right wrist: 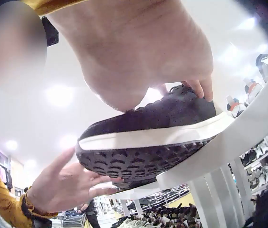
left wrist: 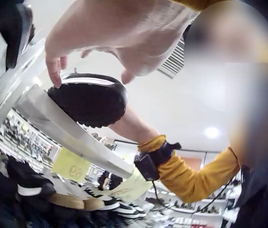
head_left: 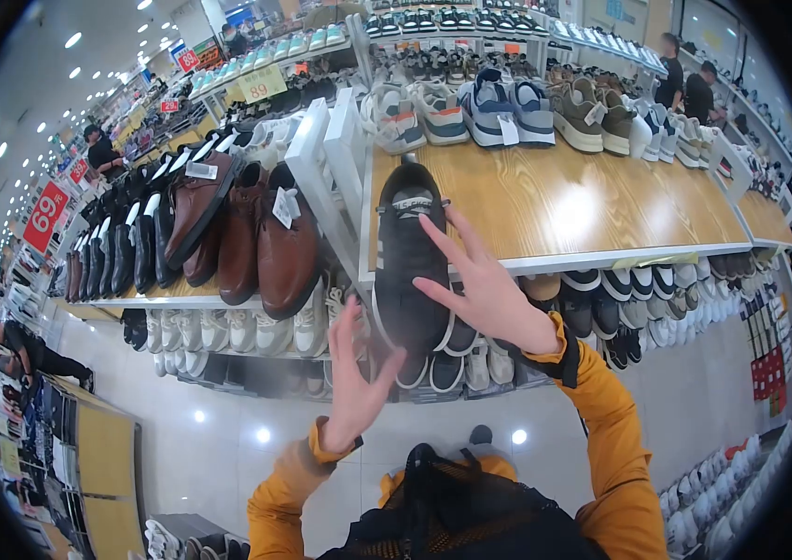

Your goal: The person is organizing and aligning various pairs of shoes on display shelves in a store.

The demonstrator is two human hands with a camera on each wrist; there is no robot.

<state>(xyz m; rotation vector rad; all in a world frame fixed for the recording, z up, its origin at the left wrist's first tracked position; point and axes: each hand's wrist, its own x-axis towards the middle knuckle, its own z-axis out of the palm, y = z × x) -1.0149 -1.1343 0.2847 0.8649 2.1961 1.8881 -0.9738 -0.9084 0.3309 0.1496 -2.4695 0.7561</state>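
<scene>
A black sneaker with a white midsole and dark knobbly sole lies at the front left corner of the wooden display top, its toe jutting past the edge. Over its upper is my right hand, fingers spread and fairly straight; fingertips rest at the tongue and collar, and the thumb is on the laces. My left hand is beside the toe, fingers extended and thumb apart, holding nothing. In the left wrist view, the toe appears just beyond the fingers and thumb of that hand.
Several sneakers line the back of the wooden top. Brown leather shoes stand on the left display, past white upright frames. More shoes fill the racks below. People stand farther off.
</scene>
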